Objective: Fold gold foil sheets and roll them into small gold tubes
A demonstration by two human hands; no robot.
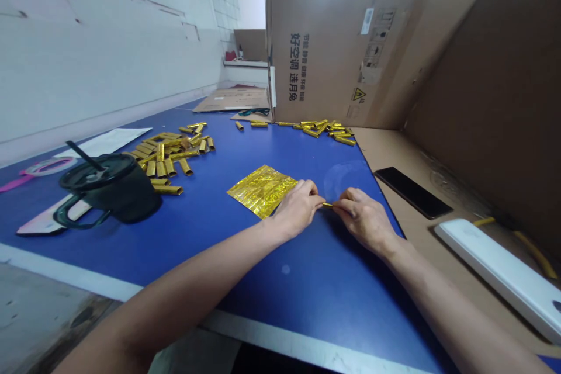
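Holding gold foil tube [327,205] between hands [298,208] [363,221]

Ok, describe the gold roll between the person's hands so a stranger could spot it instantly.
On the blue table, find the crinkled gold foil sheet. Right of it, a small gold roll sits between the left hand and right hand, the only piece held, unlike the loose piles of rolls beyond.

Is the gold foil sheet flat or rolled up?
Spread flat: the gold foil sheet lies open on the blue table beside the left hand.
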